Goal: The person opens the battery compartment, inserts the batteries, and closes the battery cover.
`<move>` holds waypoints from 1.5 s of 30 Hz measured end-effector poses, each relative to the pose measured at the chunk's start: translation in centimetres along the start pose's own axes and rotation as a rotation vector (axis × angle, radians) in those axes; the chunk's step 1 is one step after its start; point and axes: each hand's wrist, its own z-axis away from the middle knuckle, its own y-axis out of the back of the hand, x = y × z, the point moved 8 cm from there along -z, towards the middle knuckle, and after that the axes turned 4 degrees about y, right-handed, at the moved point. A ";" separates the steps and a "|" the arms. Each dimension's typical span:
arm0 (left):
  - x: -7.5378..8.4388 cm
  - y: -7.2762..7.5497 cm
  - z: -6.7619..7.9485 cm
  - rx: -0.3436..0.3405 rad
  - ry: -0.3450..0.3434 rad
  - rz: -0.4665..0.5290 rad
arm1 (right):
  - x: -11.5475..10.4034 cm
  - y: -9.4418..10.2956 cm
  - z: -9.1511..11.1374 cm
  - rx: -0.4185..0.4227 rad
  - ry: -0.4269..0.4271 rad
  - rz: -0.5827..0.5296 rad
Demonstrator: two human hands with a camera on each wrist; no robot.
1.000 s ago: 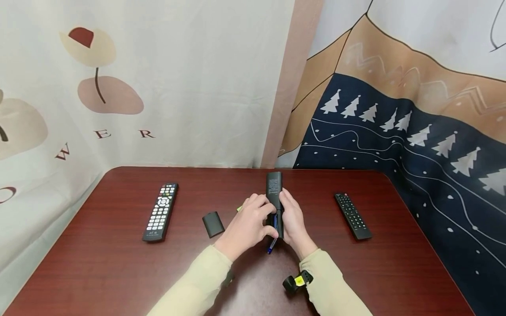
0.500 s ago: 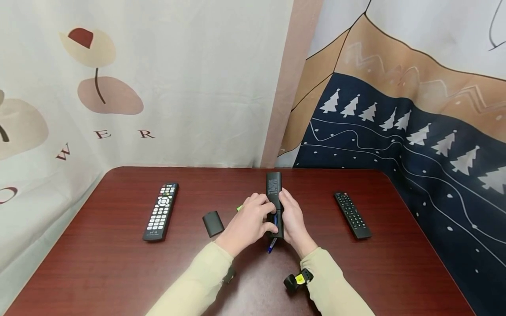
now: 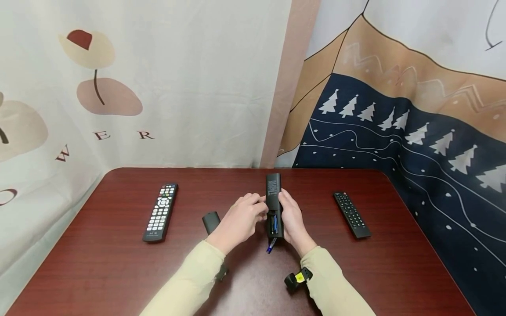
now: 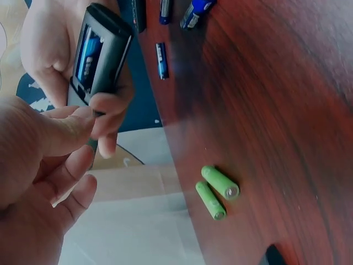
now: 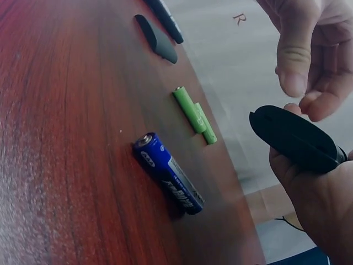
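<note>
Left-wrist view: right fingers [image 4: 113, 104] grip the remote [image 4: 113, 66] — left fingers [image 4: 80, 196] near.

Indoors: tabletop recording corner, home-like dressing, but actual room type can't be told. Reddish wood-grain table [image 3: 99, 272], far edge near hanging printed fabric: white curtain [image 3: 205, 79] with flower shapes and letters, navy-and-tan curtain [image 3: 379, 149] with trees and peaks. Household stuff lying on top: two remotes [image 3: 160, 213], loose batteries [image 4: 219, 182]. Wrist camera [image 3: 291, 283] at a sleeve [image 3: 336, 281] fits a recording rig.
</note>
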 end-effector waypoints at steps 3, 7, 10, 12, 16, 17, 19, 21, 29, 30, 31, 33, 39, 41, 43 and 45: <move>-0.6 0.1 0.3 -0.006 0.017 -0.011 | 0.0 -0.1 -0.1 -0.024 0.009 -0.028; -1.4 0.2 0.6 -0.020 0.044 -0.007 | -0.2 -0.3 -0.1 -0.058 0.025 -0.087; -1.9 0.2 0.8 -0.028 0.059 -0.003 | -0.4 -0.3 0.0 -0.068 0.031 -0.099; -2.1 0.2 0.9 -0.033 0.066 -0.008 | -0.6 -0.3 0.0 -0.066 0.032 -0.096; -2.4 0.0 1.0 -0.048 0.080 -0.018 | -0.8 0.0 0.0 -0.059 0.032 -0.094; -2.4 -0.1 1.0 -0.052 0.083 -0.019 | -0.8 0.1 0.0 -0.055 0.031 -0.093; -2.5 -0.2 1.0 -0.065 0.095 -0.011 | -0.9 0.4 0.0 -0.049 0.029 -0.094; -2.5 -0.4 1.0 -0.074 0.105 -0.004 | -0.9 0.6 0.0 -0.043 0.028 -0.093; -2.4 -1.4 0.8 -0.099 0.120 -0.008 | -1.5 1.8 -0.1 -0.023 0.040 -0.064; -2.3 -1.5 0.7 -0.103 0.120 -0.008 | -1.6 2.0 -0.1 -0.019 0.040 -0.065; -2.3 -1.6 0.7 -0.105 0.121 -0.006 | -1.6 2.1 -0.1 -0.018 0.040 -0.064; -2.1 -1.8 0.6 -0.107 0.119 0.002 | -1.8 2.4 -0.2 -0.015 0.042 -0.065; -1.6 -2.3 0.4 -0.099 0.102 -0.005 | -2.1 3.3 -0.1 0.000 0.041 -0.061; -1.5 -2.5 0.3 -0.105 0.102 -0.008 | -2.2 3.6 -0.1 0.010 0.037 -0.062; -1.3 -2.8 0.1 -0.112 0.101 -0.011 | -2.3 3.9 -0.1 0.017 0.034 -0.067; -1.2 -3.0 0.0 -0.126 0.107 -0.011 | -2.4 4.1 -0.1 0.023 0.035 -0.074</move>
